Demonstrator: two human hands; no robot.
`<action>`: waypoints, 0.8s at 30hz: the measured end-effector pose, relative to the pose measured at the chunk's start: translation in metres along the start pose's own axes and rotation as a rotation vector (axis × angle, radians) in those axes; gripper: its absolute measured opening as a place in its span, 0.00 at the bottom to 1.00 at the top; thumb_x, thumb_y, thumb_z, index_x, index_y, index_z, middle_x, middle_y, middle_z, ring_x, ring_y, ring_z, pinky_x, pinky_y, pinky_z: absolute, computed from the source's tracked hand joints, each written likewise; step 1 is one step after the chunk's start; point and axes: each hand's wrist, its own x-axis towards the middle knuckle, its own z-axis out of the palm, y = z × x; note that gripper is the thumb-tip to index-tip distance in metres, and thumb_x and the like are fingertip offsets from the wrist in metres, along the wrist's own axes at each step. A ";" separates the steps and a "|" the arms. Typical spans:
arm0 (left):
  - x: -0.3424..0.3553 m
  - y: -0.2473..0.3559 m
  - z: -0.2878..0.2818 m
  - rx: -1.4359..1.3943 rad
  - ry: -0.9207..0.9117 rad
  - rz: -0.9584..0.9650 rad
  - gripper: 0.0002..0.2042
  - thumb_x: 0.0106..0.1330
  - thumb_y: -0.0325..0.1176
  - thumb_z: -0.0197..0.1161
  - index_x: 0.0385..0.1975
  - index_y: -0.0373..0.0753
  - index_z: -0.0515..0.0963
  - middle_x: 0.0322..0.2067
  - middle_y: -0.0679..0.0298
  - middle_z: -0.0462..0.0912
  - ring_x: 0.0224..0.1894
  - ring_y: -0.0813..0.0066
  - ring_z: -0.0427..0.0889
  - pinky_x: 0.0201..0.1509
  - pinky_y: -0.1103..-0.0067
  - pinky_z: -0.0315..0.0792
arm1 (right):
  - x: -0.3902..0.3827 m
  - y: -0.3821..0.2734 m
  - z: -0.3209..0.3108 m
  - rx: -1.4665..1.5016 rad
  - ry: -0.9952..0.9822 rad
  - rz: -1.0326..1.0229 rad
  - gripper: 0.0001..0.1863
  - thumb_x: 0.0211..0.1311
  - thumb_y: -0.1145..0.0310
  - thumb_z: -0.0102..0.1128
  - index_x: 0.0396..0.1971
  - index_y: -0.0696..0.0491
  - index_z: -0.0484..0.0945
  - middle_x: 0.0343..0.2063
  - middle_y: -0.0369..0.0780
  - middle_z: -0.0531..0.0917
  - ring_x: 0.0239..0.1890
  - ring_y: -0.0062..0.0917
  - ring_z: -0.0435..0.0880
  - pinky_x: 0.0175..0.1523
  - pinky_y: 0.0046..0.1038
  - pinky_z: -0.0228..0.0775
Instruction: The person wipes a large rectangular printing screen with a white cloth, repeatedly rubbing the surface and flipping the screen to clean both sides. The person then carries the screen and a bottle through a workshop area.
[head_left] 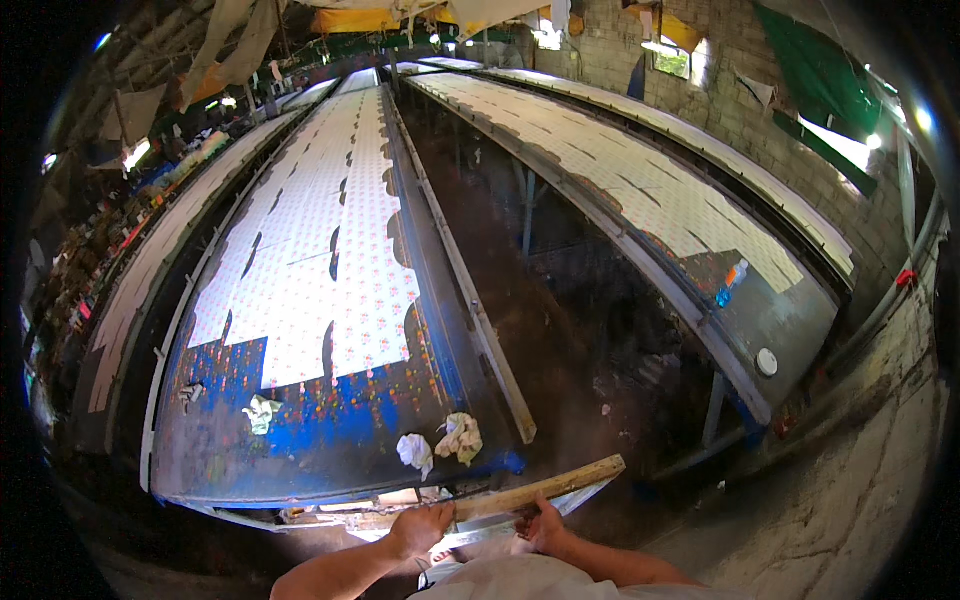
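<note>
Low in the head view, both my hands are at a long wooden-edged frame (580, 482), tilted just off the near end of the printing table (320, 470). A pale edge shows below its worn wooden bar. My left hand (424, 527) is closed around the bar left of its middle. Farther right, my right hand (543, 524) grips the lower side of the bar with the thumb up on the wood; its other fingers are partly hidden. Printed white fabric pieces (310, 230) lie flat along the paint-stained tabletop.
Crumpled cloths (459, 438) and a whitish rag (262, 414) sit near the table's end. A second long table (770, 320) on the right carries more fabric, a blue bottle (724, 295) and a white lid (766, 362). A dark aisle (560, 300) separates the tables.
</note>
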 end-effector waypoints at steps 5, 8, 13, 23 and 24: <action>0.022 0.007 0.018 -0.038 0.131 -0.022 0.26 0.66 0.35 0.63 0.64 0.31 0.77 0.32 0.56 0.87 0.29 0.63 0.89 0.26 0.68 0.82 | 0.004 -0.028 0.004 -0.032 0.076 -0.060 0.26 0.81 0.40 0.52 0.55 0.48 0.79 0.43 0.41 0.86 0.35 0.34 0.80 0.42 0.40 0.75; 0.024 0.007 0.031 -0.008 0.129 -0.037 0.25 0.66 0.35 0.63 0.62 0.33 0.80 0.33 0.57 0.87 0.28 0.65 0.89 0.23 0.69 0.80 | 0.008 -0.036 0.004 -0.043 0.103 0.043 0.24 0.81 0.40 0.53 0.53 0.47 0.79 0.41 0.40 0.85 0.32 0.32 0.78 0.41 0.39 0.75; 0.049 0.007 0.046 -0.126 0.115 -0.057 0.27 0.65 0.40 0.65 0.64 0.35 0.79 0.34 0.56 0.87 0.31 0.62 0.89 0.26 0.69 0.81 | -0.009 -0.072 0.024 -0.046 0.248 0.039 0.24 0.81 0.38 0.53 0.51 0.45 0.81 0.39 0.40 0.85 0.30 0.30 0.75 0.41 0.37 0.73; 0.141 0.047 0.044 -0.400 -0.227 -0.184 0.60 0.52 0.43 0.86 0.83 0.45 0.51 0.77 0.47 0.65 0.73 0.39 0.72 0.70 0.53 0.74 | 0.057 -0.148 -0.048 -0.148 0.117 0.217 0.33 0.80 0.32 0.47 0.54 0.49 0.77 0.39 0.43 0.85 0.26 0.31 0.71 0.32 0.37 0.68; 0.153 0.054 0.046 -0.387 -0.244 -0.204 0.57 0.57 0.45 0.82 0.84 0.46 0.51 0.75 0.46 0.66 0.72 0.38 0.72 0.71 0.52 0.73 | 0.062 -0.161 -0.055 -0.138 0.122 0.249 0.34 0.80 0.31 0.49 0.54 0.51 0.76 0.40 0.44 0.84 0.25 0.31 0.71 0.29 0.36 0.68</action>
